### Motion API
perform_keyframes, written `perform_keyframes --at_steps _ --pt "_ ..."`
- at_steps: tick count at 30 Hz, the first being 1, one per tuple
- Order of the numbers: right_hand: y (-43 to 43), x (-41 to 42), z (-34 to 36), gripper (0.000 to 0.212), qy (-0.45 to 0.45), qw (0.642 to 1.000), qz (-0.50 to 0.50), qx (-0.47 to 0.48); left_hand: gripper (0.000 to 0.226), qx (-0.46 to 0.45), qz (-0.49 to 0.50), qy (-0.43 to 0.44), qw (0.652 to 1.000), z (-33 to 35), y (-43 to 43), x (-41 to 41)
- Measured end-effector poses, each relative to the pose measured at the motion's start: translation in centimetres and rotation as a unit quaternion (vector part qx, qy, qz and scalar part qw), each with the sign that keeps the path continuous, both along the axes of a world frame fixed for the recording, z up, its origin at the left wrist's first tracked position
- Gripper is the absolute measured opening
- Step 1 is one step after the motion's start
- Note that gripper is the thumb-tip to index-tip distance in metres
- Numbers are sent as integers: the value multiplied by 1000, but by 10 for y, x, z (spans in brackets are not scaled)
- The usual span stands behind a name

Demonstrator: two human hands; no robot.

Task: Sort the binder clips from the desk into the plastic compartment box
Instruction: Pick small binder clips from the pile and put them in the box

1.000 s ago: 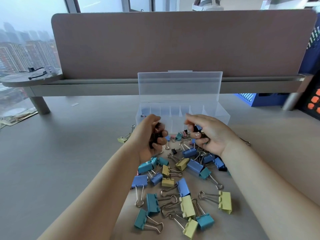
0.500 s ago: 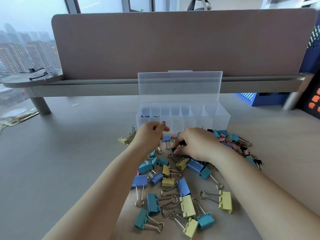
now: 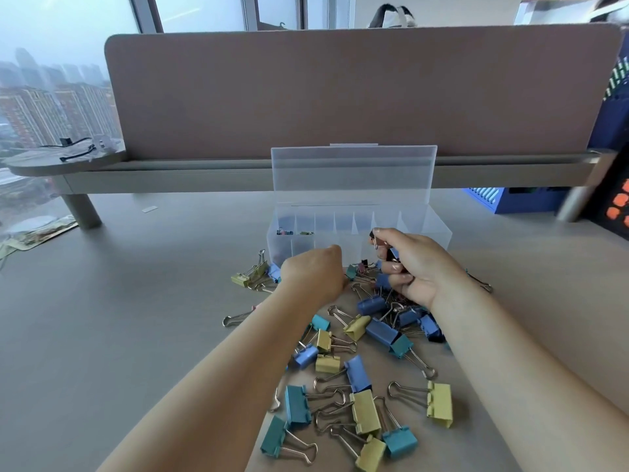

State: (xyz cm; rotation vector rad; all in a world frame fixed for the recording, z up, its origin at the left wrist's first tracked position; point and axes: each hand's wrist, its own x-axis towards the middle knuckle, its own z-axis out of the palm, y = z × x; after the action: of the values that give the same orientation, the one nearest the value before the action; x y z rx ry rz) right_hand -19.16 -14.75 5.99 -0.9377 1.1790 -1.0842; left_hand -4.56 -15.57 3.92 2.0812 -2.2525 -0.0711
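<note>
Right hand clamped on small binder clips just before the clear compartment box; left hand curled beside it, grip impossible to tell

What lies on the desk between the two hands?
Head view: a few small clips lie between the left hand and the right hand, just before the box.

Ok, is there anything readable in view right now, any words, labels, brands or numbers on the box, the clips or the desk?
Nothing in this view can be read.
Plastic box: no label or print shows.
Binder clips: plain colours, no marking shows.
White strip on the desk: too small to read.
Printed sheet at the left edge: blurred, unreadable.
Dark panel at the right: orange shapes only, no letters made out.
</note>
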Motion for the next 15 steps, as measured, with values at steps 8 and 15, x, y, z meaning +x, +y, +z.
perform_keyframes --at_steps 8,15 --pt "-3 -4 0 17 -107 993 27 37 23 2 6 -21 1000 -1 0 -8" --pt "-4 -11 -1 20 -259 962 62 59 25 -11 42 -5 999 -3 6 -9"
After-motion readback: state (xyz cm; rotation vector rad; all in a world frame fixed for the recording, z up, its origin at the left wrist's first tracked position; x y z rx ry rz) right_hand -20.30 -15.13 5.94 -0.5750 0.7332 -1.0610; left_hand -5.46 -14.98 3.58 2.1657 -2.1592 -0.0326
